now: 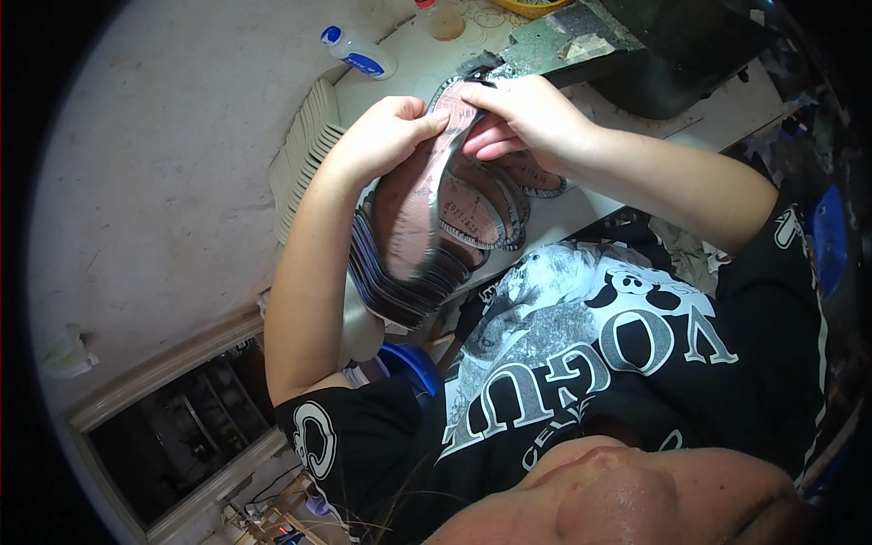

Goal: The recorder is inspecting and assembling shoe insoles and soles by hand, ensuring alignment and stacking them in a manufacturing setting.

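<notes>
Flat pink sole-shaped piece with dark stitched rim [409, 209]: held above the white table [565, 220], toward its left edge. Long axis runs from fingers down toward the wearer; broad end free. Left hand [386, 134] pinches the narrow end's left side, thumb on top. Right hand [531, 113] nearer the tip, thumb pressing, other fingers loosely parted. Beneath: stacked dark-edged soles [386, 283]. Table's left edge: pale curved soles [304, 168], in a row.

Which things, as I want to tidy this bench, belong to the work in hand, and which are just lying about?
Seem part of the work:
pink sole, held by left hand and right hand
other pink soles
dark stack

Seem just lying about:
blue-capped bottle
red-capped bottle
yellow container
pale stack, though its use is unclear
</notes>
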{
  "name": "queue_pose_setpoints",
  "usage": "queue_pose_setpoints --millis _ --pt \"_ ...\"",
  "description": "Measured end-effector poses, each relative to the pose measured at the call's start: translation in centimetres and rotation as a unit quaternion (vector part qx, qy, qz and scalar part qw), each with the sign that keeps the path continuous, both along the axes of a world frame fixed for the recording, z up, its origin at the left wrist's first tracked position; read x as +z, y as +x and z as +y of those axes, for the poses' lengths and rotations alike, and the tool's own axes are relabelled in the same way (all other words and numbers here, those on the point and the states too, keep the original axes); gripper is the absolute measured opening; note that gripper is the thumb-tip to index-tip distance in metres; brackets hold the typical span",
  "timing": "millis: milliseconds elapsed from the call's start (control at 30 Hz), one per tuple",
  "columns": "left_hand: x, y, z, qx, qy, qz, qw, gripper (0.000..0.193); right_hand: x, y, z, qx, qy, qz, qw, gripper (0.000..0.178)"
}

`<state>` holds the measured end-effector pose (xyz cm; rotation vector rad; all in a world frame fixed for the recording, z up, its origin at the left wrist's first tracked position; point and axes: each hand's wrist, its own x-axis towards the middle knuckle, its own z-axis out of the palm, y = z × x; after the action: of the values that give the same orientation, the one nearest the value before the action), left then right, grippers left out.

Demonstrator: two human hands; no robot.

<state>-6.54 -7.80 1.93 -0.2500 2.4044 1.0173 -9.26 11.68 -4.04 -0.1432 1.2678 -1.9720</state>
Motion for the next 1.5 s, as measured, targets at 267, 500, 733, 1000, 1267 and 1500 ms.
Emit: queue_pose_setpoints --millis 267,500,733,1000,1267,1500 --pt "0.6 0.6 2.5 0.110 0.093 -0.063 0.988 0.034 0.6 -1.5 0.8 0.035 0.018 -0.023 0.999 0.031" --pt "0.0 2.0 3.9 0.157 0.235 -0.045 0.958 0.045 2.4 -0.4 7.2 0.221 0.035 0.029 0.974 0.031" --pt "1.0 1.3 3.3 0.103 0.142 -0.038 0.984 0.052 1.8 3.5 10.5 0.052 0.061 0.023 0.996 0.030" --pt "-0.9 0.7 1.1 0.153 0.208 0.072 0.963 0.039 3.2 4.6 5.4 0.024 0.026 0.036 0.999 0.020" --pt "-0.6 7.3 7.1 0.266 0.650 0.188 0.686 0.032 7.7 4.6 6.1 0.277 0.013 0.578 0.768 0.043" --pt "-3.4 7.6 9.2 0.150 0.791 0.142 0.576 0.032 6.0 3.4 5.6 0.234 -0.045 0.624 0.744 0.037"
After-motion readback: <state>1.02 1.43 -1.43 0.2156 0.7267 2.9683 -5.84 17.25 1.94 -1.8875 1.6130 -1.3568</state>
